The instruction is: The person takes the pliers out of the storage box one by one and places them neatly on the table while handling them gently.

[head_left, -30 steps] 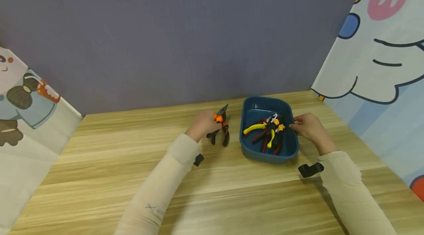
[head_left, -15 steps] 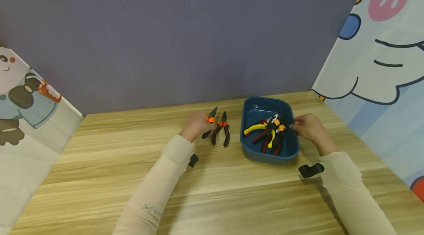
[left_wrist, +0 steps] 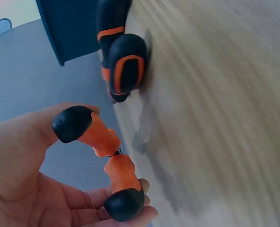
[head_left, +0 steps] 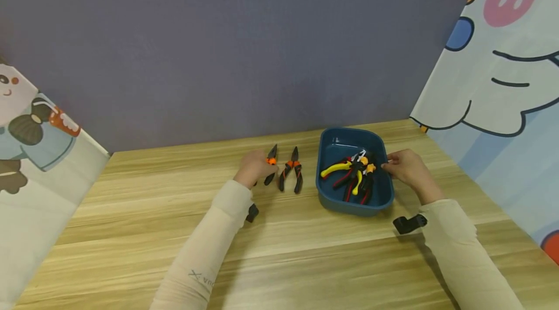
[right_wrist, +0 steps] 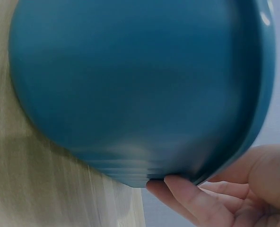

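My left hand (head_left: 253, 168) holds needle-nose pliers (head_left: 271, 160) with orange and black handles. In the left wrist view the thumb and fingers lie around the two spread handles (left_wrist: 123, 175); whether the pliers touch the table I cannot tell. Just to their right, a second pair of needle-nose pliers (head_left: 288, 168) lies on the table with its handles apart and its nose toward the wall. My right hand (head_left: 408, 169) grips the right side of a blue plastic bin (head_left: 325, 147). Up close in the right wrist view, fingertips (right_wrist: 182, 187) press the bin's outer wall (right_wrist: 130, 94).
Inside the bin lie several pliers (head_left: 355, 174) with yellow, red and black handles, heaped toward the front. The wooden table (head_left: 279, 256) meets a grey wall (head_left: 218, 57) at the back. Cartoon-printed panels (head_left: 493, 91) stand at both sides.
My left hand has shifted left with its pliers, which crossed over the second pair before and now stand beside it. The right hand and the bin have stayed in place.
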Demonstrator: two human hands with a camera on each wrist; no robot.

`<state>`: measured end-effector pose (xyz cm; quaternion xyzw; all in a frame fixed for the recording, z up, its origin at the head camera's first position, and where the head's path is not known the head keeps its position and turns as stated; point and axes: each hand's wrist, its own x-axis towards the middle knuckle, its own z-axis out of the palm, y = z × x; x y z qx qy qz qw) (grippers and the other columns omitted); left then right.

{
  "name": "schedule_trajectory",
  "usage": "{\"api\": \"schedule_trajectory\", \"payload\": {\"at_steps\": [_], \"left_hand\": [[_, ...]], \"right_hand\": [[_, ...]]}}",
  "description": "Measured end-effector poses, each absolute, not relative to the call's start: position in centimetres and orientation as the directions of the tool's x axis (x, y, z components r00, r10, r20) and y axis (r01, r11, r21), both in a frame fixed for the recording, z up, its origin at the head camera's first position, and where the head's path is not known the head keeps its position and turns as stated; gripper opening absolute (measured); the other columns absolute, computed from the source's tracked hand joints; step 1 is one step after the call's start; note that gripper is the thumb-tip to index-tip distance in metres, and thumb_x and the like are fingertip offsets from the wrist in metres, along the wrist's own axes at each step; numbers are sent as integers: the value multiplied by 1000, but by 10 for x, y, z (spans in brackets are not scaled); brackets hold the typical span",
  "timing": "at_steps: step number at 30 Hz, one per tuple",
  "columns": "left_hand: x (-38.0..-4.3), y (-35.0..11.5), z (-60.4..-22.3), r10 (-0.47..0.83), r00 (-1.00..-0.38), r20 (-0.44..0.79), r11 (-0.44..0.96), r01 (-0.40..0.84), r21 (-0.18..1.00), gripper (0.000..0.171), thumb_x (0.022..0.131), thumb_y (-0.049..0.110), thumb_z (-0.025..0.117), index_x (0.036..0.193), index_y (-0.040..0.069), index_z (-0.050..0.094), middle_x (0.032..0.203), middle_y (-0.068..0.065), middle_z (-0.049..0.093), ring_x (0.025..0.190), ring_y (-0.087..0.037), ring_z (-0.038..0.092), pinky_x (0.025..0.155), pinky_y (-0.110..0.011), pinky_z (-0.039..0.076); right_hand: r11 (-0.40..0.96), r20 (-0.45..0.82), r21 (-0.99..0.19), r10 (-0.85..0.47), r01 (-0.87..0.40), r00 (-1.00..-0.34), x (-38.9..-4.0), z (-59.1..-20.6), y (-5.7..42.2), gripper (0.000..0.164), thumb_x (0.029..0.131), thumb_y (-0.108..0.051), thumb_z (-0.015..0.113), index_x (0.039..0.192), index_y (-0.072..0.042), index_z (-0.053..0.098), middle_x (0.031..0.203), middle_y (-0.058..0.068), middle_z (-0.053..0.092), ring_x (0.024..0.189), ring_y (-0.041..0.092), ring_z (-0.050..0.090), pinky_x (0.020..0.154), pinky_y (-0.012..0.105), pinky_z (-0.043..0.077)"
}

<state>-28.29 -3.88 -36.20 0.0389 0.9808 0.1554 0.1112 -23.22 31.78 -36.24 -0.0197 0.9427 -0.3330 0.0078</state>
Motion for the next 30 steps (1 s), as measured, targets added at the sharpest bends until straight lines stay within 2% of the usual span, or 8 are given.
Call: {"api": "schedule_trajectory", "payload": {"at_steps": [6,13,23,30], "left_hand": [[-291,-39,-374,94,-967,-238,968,33,249,50,85,36,64,51,13,35,52,3,25,48,-10,25,44,-23,26],[-285,-38,-371,73,-974,-215,966,15,258,44,85,37,65,55,13,44,60,0,43,54,-13,40,44,-22,30],[-284,-31,-375,46,-982,-182,978,8,206,43,83,43,68,60,12,48,62,0,43,57,-14,41,44,-23,32],[-283,-29,-377,19,-980,-196,983,-18,181,40,82,46,69,72,8,61,67,-1,50,58,-14,46,44,-22,34]], "right_hand": [[776,-7,-630,-43,-30,-999,-233,-362,316,44,90,-8,58,116,26,48,104,38,59,72,27,68,63,35,55],[786,-17,-619,-33,-15,-999,-233,-362,316,45,90,-9,58,117,25,48,105,37,59,72,26,68,63,36,55],[790,-19,-613,-29,-11,-999,-234,-361,318,46,91,-10,58,118,25,47,107,38,58,72,27,68,64,36,55],[793,-20,-610,-31,-12,-999,-234,-361,317,46,90,-10,58,118,26,47,106,38,58,71,26,68,63,36,55]]}}
